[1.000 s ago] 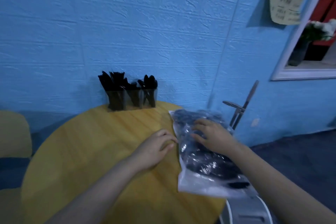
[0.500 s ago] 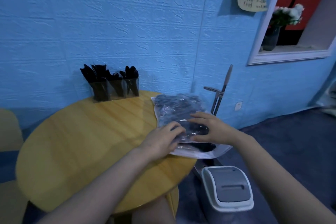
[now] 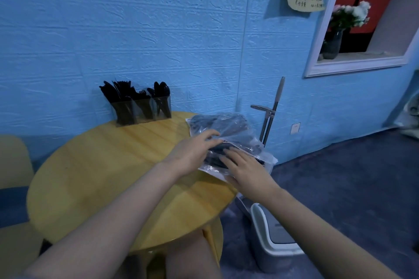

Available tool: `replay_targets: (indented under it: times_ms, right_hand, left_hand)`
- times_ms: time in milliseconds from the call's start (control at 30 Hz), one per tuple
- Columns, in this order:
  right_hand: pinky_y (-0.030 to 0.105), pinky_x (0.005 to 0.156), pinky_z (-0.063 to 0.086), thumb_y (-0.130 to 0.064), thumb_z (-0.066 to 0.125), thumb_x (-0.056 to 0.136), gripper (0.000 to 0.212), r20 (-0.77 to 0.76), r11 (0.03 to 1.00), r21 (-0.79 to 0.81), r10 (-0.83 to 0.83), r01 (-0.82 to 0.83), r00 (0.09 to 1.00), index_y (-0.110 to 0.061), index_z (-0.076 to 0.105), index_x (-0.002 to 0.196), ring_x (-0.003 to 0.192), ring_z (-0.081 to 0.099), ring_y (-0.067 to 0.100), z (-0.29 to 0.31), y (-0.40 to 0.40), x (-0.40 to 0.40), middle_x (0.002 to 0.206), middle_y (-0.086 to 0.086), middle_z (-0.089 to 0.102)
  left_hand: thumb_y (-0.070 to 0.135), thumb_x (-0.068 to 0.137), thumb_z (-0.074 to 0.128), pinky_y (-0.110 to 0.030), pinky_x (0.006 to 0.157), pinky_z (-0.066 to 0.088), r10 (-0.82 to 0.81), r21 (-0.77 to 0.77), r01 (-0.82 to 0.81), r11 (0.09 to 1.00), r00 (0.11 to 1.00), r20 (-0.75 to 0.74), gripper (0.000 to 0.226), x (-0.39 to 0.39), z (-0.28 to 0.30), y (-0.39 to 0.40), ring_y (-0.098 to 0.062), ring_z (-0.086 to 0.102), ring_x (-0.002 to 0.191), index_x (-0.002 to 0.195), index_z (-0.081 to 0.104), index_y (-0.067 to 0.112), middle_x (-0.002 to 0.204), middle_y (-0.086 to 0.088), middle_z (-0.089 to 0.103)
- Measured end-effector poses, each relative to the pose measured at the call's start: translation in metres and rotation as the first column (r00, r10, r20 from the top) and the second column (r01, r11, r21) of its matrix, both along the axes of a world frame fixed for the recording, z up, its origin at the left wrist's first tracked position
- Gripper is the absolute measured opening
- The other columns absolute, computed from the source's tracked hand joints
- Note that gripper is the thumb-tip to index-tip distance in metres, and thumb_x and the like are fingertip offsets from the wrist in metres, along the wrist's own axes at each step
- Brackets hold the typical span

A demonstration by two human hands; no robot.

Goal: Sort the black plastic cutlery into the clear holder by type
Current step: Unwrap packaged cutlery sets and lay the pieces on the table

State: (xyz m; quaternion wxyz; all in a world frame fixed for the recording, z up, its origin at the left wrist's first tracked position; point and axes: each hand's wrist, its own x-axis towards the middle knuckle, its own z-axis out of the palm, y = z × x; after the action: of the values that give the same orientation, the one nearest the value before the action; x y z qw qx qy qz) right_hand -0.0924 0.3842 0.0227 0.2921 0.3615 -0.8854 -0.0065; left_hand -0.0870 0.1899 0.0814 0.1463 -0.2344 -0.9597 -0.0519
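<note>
Both hands are resting on the bag of cutlery, getting ready to open it.

From the head camera, your left hand (image 3: 192,154) is lying on the clear plastic bag (image 3: 229,136) with its fingers spread out, not squeezing, and your right hand (image 3: 247,170) is pressing flat on the near end. The black cutlery is still packed inside the bag, at the right edge of the round table (image 3: 97,165), partly hanging over. The clear holder (image 3: 142,108) is standing at the back by the wall, well apart, already holding black pieces. I think you should be pulling the bag toward the middle first, then finding its open end, so nothing is spilling near the bin (image 3: 272,242) below.
</note>
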Motion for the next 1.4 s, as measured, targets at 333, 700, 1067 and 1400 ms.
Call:
replay_targets:
  times_ms: [333,700,1067,1400]
  right_hand:
    - [0.050,0.112,0.025,-0.023,0.054,0.090,0.081,0.230,0.896,0.318,-0.389,0.309,0.892,-0.018,0.002,0.152,0.133,0.035,0.032,0.012,-0.023,-0.043,0.156,0.013,0.010]
    - [0.031,0.045,0.049,-0.013,0.090,0.041,0.060,-0.035,0.920,0.230,-0.317,0.316,0.948,-0.013,0.070,0.097,0.055,0.061,0.026,-0.001,-0.020,-0.028,0.079,0.006,0.067]
    - [0.033,0.053,0.045,-0.001,0.081,0.044,0.068,-0.153,0.962,0.087,-0.245,0.260,0.957,-0.011,0.059,0.108,0.058,0.060,0.027,-0.006,0.001,0.018,0.083,0.007,0.065]
    - [0.032,0.059,0.046,-0.006,0.085,0.046,0.080,-0.236,0.984,0.042,-0.161,0.176,0.958,-0.015,0.046,0.114,0.071,0.065,0.027,-0.012,0.018,0.041,0.093,0.005,0.066]
  left_hand:
    - [0.002,0.091,0.042,-0.041,0.075,0.051,-0.007,0.167,-0.010,0.986,0.995,0.101,0.056,-0.001,0.011,0.007,-0.016,0.056,0.099,0.140,0.044,0.029,0.148,0.009,0.027]
    - [0.010,0.095,0.043,-0.038,0.081,0.051,0.089,0.130,-0.112,0.985,0.982,0.168,0.053,0.005,0.019,0.005,-0.015,0.052,0.110,0.141,0.041,0.036,0.145,0.009,0.031]
    - [0.012,0.096,0.043,-0.034,0.080,0.049,0.065,0.120,-0.090,0.989,0.978,0.198,0.050,0.011,0.003,0.009,-0.015,0.051,0.103,0.141,0.042,0.034,0.142,0.004,0.035]
    - [0.004,0.095,0.047,-0.021,0.088,0.039,-0.054,0.292,-0.037,0.956,0.953,0.298,0.037,0.019,-0.005,-0.005,-0.017,0.049,0.112,0.125,0.061,0.020,0.127,-0.004,0.047]
